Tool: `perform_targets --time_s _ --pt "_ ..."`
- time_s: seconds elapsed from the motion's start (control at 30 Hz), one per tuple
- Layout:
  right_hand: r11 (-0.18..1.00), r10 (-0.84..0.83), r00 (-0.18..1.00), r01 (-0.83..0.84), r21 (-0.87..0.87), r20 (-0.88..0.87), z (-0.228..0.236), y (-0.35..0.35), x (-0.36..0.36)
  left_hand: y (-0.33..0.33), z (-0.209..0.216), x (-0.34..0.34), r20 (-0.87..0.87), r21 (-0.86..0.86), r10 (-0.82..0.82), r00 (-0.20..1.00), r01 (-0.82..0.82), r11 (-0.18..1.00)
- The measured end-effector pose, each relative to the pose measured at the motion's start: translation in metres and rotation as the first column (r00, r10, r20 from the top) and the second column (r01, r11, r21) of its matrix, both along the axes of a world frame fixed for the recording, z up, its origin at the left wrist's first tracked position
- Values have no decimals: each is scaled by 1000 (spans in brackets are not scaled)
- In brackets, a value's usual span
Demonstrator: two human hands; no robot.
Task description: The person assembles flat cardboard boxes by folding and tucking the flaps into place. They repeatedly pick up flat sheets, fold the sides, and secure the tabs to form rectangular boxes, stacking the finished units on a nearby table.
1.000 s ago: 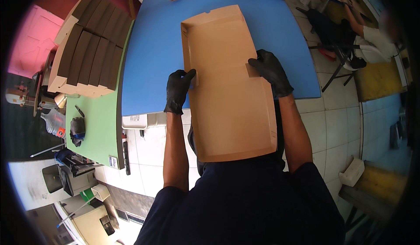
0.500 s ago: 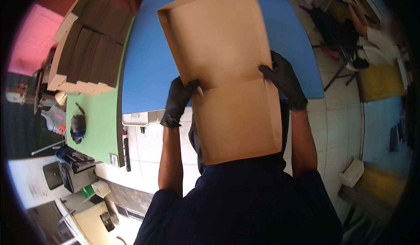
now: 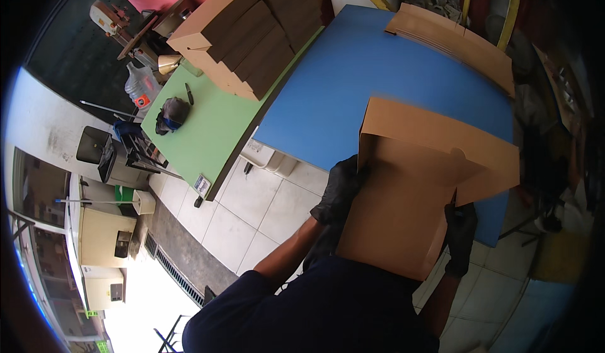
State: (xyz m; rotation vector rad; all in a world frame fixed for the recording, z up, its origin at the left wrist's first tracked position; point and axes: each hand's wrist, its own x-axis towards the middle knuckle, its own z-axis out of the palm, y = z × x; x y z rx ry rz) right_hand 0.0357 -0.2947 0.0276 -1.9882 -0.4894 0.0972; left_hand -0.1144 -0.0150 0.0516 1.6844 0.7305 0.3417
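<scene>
A brown cardboard box with its lid part folded up at the far end is held against my body, over the near edge of the blue table. My left hand, in a black glove, grips the box's left side near the fold; its fingertips are partly hidden by the wall. On the right side my right hand, also gloved in black, is closed on the box near the corner where lid and base meet. The inside of the base shows nothing in it.
Stacked folded boxes stand on a green table to the left, with a dark cap-like bundle and a black pen-like object. Flat cardboard sheets lie at the blue table's far edge. A clear plastic jug is beyond the green table.
The lid part, spread flat before, is now raised at an angle to the base. My view has swung left, so the tables appear turned and farther right. Both hands still hold the box.
</scene>
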Motion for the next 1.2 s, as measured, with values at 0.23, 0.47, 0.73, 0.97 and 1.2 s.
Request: perform_targets --time_s 0.23,0.47,0.73,0.97,1.2 --pt "982 -173 983 167 -82 -67 17 31 21 19 -16 32 77 253 -72 994 50 966" --pt "993 105 973 -92 72 -207 15 60 102 80 -41 103 92 174 -115 989 98 980" --pt "987 156 942 -156 24 -297 17 55 123 63 -16 112 274 222 16 962 -80 972" --pt "996 89 973 -90 5 -211 22 58 111 -40 4 117 257 313 -411 874 327 891" --pt "974 171 975 -145 173 -143 19 54 95 -57 -20 222 24 -188 -590 807 583 790"
